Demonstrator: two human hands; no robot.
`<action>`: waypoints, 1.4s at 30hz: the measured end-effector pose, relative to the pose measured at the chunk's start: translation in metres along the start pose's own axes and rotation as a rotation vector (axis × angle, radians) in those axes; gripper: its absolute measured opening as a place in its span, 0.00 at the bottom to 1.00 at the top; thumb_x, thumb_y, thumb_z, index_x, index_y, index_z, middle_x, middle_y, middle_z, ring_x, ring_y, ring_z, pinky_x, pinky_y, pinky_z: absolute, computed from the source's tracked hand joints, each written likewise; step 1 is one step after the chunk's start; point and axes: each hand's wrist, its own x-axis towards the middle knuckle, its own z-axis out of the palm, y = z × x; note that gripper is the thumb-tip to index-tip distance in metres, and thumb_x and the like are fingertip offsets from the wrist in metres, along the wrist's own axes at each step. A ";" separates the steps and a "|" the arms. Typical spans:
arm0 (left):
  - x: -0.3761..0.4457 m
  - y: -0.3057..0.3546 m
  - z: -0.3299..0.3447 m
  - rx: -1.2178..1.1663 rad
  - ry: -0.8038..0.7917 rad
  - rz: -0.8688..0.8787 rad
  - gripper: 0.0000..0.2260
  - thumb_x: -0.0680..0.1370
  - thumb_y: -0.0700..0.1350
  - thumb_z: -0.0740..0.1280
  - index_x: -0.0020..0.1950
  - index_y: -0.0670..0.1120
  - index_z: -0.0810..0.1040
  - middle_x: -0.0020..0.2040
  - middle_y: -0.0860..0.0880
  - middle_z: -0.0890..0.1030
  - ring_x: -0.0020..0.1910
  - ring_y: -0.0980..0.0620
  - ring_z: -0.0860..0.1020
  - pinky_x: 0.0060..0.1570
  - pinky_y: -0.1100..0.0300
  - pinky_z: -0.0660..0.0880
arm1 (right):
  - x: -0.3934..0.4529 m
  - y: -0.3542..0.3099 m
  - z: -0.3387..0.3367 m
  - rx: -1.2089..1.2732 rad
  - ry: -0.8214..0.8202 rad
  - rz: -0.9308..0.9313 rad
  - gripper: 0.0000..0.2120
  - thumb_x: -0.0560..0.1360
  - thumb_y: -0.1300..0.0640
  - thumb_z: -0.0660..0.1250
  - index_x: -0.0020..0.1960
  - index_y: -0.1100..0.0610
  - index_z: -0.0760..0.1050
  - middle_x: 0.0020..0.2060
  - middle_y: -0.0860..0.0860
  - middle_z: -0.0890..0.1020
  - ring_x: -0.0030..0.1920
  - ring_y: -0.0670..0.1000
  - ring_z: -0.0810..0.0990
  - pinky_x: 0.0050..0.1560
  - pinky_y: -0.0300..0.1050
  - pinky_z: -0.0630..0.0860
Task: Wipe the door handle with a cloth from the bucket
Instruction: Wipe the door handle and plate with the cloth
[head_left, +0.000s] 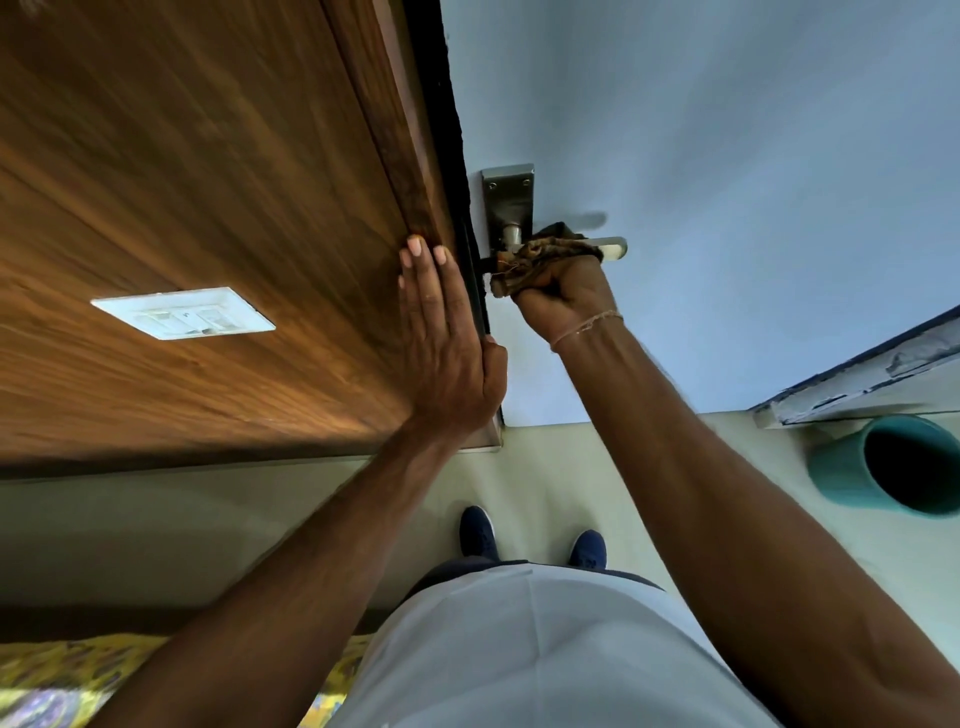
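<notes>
A metal lever door handle (613, 247) on a steel backplate (508, 200) sticks out from the pale blue door (727, 156). My right hand (563, 296) is closed around a brown patterned cloth (545, 252), which is wrapped over the middle of the lever; only the lever's tip and its neck show. My left hand (449, 338) lies flat with fingers together against the wooden frame (405, 130) at the door's edge, holding nothing. A teal bucket (893, 467) stands on the floor at the right, its inside dark.
A wood-panelled wall (182, 182) with a white switch plate (184, 313) fills the left. Below are a pale floor (545, 478) and my blue shoes (477, 532). A worn white ledge (857, 384) runs above the bucket. Yellow patterned fabric (67, 675) lies bottom left.
</notes>
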 end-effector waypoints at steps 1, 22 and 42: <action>0.000 0.001 0.000 -0.006 0.001 -0.001 0.40 0.75 0.41 0.64 0.85 0.29 0.56 0.86 0.27 0.57 0.87 0.29 0.56 0.85 0.32 0.59 | 0.003 -0.008 -0.004 0.001 0.005 0.011 0.16 0.85 0.67 0.50 0.54 0.58 0.76 0.68 0.65 0.77 0.68 0.65 0.80 0.75 0.64 0.73; 0.002 0.005 -0.001 -0.009 -0.021 -0.012 0.43 0.73 0.41 0.66 0.85 0.28 0.55 0.85 0.26 0.56 0.87 0.27 0.55 0.86 0.32 0.57 | 0.010 -0.064 -0.036 0.031 0.051 -0.034 0.18 0.83 0.67 0.52 0.36 0.56 0.66 0.36 0.56 0.69 0.38 0.53 0.65 0.45 0.52 0.74; -0.001 0.004 -0.001 0.043 -0.026 -0.016 0.43 0.74 0.41 0.66 0.86 0.30 0.53 0.86 0.28 0.54 0.88 0.29 0.54 0.86 0.33 0.58 | -0.022 -0.046 -0.024 -0.459 0.157 -0.414 0.17 0.76 0.74 0.54 0.49 0.61 0.79 0.34 0.61 0.84 0.27 0.60 0.79 0.25 0.45 0.75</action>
